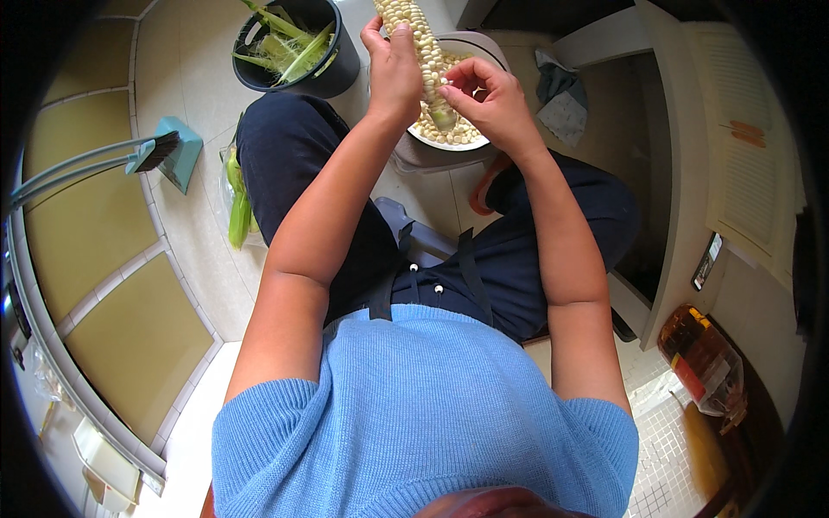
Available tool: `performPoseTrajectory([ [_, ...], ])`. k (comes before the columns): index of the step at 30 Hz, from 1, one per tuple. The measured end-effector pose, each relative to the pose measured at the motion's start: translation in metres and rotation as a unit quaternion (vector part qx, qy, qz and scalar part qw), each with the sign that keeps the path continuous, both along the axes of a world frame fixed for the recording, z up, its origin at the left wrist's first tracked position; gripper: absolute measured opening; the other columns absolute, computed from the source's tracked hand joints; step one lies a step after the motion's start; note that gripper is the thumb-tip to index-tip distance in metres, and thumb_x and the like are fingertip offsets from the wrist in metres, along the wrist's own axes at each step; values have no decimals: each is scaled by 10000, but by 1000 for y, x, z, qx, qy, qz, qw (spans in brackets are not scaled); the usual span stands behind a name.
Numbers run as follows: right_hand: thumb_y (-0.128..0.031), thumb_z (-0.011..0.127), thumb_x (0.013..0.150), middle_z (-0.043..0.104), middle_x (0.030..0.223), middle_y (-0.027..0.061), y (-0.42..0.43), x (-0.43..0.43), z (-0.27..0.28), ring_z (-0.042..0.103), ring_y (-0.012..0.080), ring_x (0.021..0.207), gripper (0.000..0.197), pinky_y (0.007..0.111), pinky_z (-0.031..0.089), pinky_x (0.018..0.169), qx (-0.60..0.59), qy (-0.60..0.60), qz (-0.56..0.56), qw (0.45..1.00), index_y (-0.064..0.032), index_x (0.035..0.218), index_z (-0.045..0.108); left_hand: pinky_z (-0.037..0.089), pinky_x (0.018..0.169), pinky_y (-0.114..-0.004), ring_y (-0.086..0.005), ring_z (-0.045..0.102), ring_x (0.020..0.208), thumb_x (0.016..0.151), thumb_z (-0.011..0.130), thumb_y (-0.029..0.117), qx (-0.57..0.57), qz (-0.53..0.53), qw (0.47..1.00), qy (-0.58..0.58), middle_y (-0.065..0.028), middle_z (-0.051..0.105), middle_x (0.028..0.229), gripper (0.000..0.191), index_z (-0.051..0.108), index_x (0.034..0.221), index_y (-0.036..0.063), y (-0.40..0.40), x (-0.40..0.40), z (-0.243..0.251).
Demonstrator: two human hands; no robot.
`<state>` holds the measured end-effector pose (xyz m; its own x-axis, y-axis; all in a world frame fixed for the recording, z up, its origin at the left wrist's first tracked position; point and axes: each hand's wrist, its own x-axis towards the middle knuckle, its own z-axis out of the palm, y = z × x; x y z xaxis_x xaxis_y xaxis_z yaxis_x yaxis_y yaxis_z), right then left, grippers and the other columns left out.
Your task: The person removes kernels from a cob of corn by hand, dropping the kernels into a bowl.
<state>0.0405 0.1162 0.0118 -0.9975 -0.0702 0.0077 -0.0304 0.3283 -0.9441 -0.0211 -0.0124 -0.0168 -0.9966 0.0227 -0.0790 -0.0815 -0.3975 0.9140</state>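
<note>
My left hand (396, 68) grips a pale corn cob (424, 48), holding it tilted above a bowl. Its upper end runs out of the picture. Kernels cover most of the cob, and its lower tip is greenish. At the cob's right side, near the lower end, are the bent thumb and fingers of my right hand (489, 97). Their tips touch the kernels; whether they grip one is too small to tell. Below sits a white bowl (453, 146) with a dark rim line, holding many loose corn kernels (447, 134). The hands and cob hide part of it.
The bowl rests on a beige stool (414, 155) between my knees. Left of it stands a dark bucket (350, 65) with husks (291, 48). Unhusked corn (239, 207) lies beside my left leg. Further left are a dustpan (184, 155) and broom (155, 152). A cloth (563, 97) lies right.
</note>
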Motion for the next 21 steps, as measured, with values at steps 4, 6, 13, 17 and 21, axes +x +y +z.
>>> performPoseTrajectory([
  [4, -95, 634, 846, 598, 785, -15, 3, -1, -9, 531, 33, 684, 120, 180, 434, 620, -41, -19, -10, 999, -2, 915, 605, 465, 677, -276, -130, 525, 773, 943, 417, 267, -19, -5, 1000, -7, -113, 521, 994, 453, 206, 1281, 51, 2, 3, 3],
  [6, -95, 626, 853, 601, 791, -13, 5, -2, -10, 535, 36, 690, 119, 183, 436, 624, -140, -30, -19, 989, 4, 915, 603, 466, 681, -279, -133, 527, 780, 943, 418, 275, -10, -7, 1000, -6, -116, 520, 1002, 461, 203, 1283, 49, 2, 2, 5],
  [13, -96, 638, 812, 614, 781, 4, 16, -8, -25, 547, 53, 696, 130, 196, 444, 623, 9, -79, -88, 993, 4, 891, 610, 471, 685, -294, -138, 528, 793, 947, 414, 288, 5, 0, 1000, -14, -116, 516, 1009, 461, 202, 1280, 49, 1, 2, 6],
  [17, -130, 663, 781, 621, 738, 17, 17, -8, -32, 554, 70, 662, 159, 217, 452, 605, 72, -74, -90, 991, 5, 849, 615, 472, 682, -295, -138, 529, 791, 949, 413, 280, 3, -9, 1000, -5, -113, 516, 1004, 447, 206, 1274, 53, 1, 2, 3],
  [21, -224, 687, 729, 635, 680, 69, 15, -11, -28, 594, 157, 602, 216, 293, 477, 586, 155, -83, -110, 978, -23, 799, 645, 474, 677, -294, -140, 532, 791, 949, 412, 274, 14, -12, 1000, -18, -115, 519, 999, 436, 209, 1269, 58, 1, 2, 4],
])
